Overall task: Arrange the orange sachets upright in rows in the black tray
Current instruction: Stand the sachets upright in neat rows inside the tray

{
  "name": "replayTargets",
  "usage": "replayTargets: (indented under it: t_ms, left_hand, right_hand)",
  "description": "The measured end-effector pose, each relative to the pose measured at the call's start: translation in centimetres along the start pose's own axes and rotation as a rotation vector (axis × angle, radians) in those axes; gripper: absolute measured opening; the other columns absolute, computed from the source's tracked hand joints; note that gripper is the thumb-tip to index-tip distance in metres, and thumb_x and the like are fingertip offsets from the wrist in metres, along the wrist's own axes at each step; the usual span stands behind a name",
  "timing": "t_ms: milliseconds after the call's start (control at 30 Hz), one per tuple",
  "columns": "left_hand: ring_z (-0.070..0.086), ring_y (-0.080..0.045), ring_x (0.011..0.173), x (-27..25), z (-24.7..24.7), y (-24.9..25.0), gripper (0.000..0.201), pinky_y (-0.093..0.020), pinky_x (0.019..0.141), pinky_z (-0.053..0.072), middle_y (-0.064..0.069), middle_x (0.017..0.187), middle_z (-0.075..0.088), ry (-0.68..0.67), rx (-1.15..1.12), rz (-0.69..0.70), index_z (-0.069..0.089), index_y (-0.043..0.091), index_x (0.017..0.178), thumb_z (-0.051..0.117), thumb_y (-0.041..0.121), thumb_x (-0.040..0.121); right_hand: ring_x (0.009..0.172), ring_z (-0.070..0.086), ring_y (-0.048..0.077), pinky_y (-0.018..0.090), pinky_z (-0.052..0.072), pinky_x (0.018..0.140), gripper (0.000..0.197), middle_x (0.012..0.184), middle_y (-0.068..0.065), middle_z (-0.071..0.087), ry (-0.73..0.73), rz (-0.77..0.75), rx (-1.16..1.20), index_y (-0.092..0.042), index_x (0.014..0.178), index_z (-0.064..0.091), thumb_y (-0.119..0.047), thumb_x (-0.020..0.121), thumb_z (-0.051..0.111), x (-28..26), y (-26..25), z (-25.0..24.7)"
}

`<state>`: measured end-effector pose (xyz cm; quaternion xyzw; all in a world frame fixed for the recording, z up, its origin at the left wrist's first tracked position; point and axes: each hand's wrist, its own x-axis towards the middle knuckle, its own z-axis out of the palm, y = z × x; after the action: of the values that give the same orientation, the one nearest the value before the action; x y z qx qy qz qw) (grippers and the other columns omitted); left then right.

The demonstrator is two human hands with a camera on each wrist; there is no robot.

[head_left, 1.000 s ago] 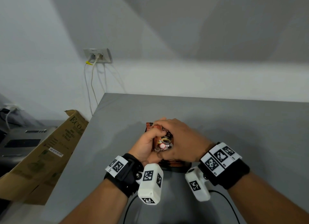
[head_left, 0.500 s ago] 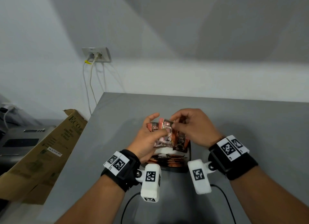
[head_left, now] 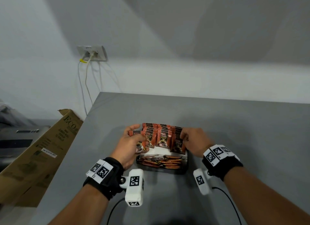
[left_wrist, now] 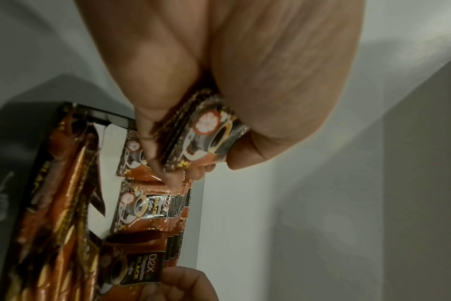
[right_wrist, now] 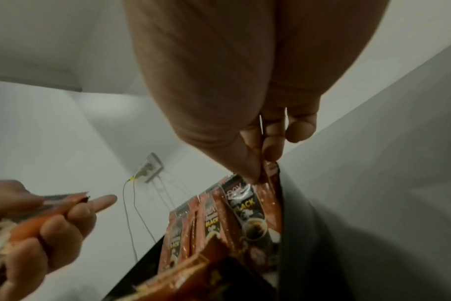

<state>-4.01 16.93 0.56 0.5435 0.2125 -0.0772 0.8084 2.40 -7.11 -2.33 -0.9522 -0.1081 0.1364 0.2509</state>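
A black tray (head_left: pixel 184 168) sits on the grey table near me. Orange coffee sachets (head_left: pixel 163 138) stand upright in rows in its far half; long orange stick packs (head_left: pixel 161 161) lie flat in the near half. My left hand (head_left: pixel 130 141) grips a small bundle of sachets (left_wrist: pixel 206 134) at the tray's left side. My right hand (head_left: pixel 192 139) pinches the top of the rightmost upright sachet (head_left: pixel 178 145) between thumb and fingers (right_wrist: pixel 269 150). White paper (head_left: pixel 159 151) shows on the tray's bottom between the rows and the sticks.
A cardboard box (head_left: pixel 38 151) leans against the table's left edge. A wall socket (head_left: pixel 92 53) with white cables hangs on the wall behind. Bare grey tabletop (head_left: pixel 243 127) stretches right of and beyond the tray.
My hands have come apart. The right hand went right and down with one sachet to the right row; the left keeps the bundle at the tray's left.
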Motion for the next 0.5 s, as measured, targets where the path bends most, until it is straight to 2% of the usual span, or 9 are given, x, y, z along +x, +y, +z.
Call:
replayTargets:
  t_ms: [200,367,500]
  left_hand:
    - [0.062,-0.03,0.08,-0.1,0.0,0.0,0.053,-0.042,0.068,0.053,-0.015,0.1,0.064,-0.024,0.049,-0.024,0.051,0.017,0.122,0.044,-0.018,0.082]
    - [0.064,-0.025,0.079,0.0,0.4,0.0,0.057,-0.038,0.063,0.051,-0.008,0.092,0.067,-0.049,0.131,-0.022,0.054,0.017,0.119,0.046,-0.021,0.078]
    - [0.064,-0.029,0.084,0.4,0.4,-0.2,0.059,-0.038,0.063,0.052,-0.012,0.097,0.067,-0.06,0.141,-0.035,0.053,0.015,0.123,0.048,-0.021,0.077]
  right_hand:
    - [0.089,0.066,0.021,0.037,0.057,0.084,0.018,0.098,0.004,0.069,0.044,0.002,-0.035,-0.019,0.096,0.067,-0.005,0.087,0.061,0.2,0.5,1.0]
    - [0.107,0.057,0.022,0.035,0.05,0.094,0.02,0.111,0.002,0.063,0.081,-0.048,-0.086,-0.019,0.102,0.072,-0.009,0.088,0.064,0.6,1.3,2.1]
    - [0.108,0.056,0.021,0.032,0.047,0.093,0.018,0.11,-0.001,0.062,0.109,-0.061,-0.086,-0.019,0.103,0.071,-0.011,0.088,0.065,0.3,1.3,1.8]
